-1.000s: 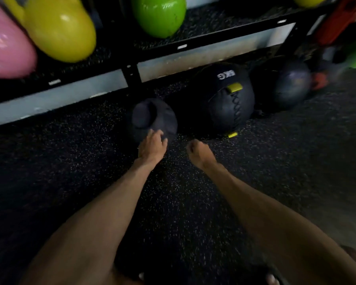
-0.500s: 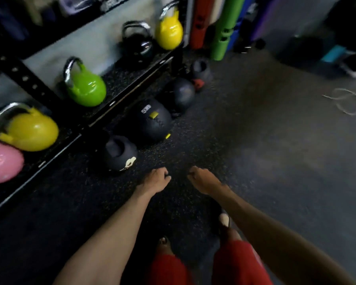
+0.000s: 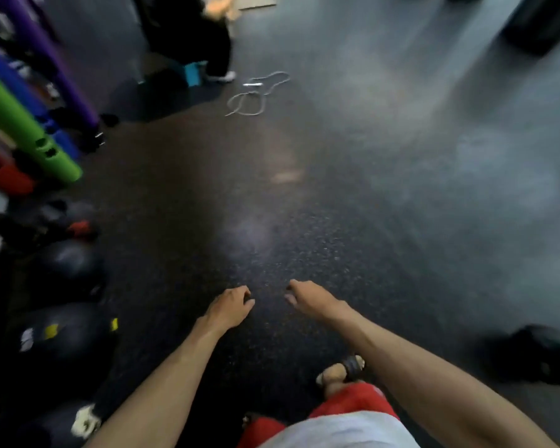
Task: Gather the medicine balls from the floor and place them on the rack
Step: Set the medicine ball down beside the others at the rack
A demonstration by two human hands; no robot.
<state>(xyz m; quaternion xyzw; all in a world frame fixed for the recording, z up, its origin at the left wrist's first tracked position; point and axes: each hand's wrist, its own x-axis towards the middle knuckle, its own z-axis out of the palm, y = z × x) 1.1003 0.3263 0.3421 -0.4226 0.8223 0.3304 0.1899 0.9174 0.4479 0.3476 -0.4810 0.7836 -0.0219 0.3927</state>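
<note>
Bottom edge: red shorts (image 3: 353, 399) and a sandalled foot (image 3: 341, 370). Left hand (image 3: 230, 305) and right hand (image 3: 307, 297) reach out over the floor (image 3: 304, 221), near each other but apart, fingers loosely curled, both holding nothing. Medicine balls sit on the floor in a row along the left edge, all well left of the left hand, none touched. Nearest is the white-marked ball (image 3: 81, 421), then the yellow-tagged ball (image 3: 65, 337), then the plain dark ball (image 3: 68, 263), then a blurred red-patched ball (image 3: 78, 226). A dark round object (image 3: 530, 354) lies on the floor well right of the right hand; too blurred to tell whether it is a ball. Farther back on the left lean a green tube (image 3: 20, 130), a purple tube (image 3: 55, 69) and a red pad (image 3: 0, 173). Farthest: a loose skipping rope (image 3: 256, 95) on the floor, a teal stool (image 3: 193, 71), and another person (image 3: 188, 33) in dark clothes.
</note>
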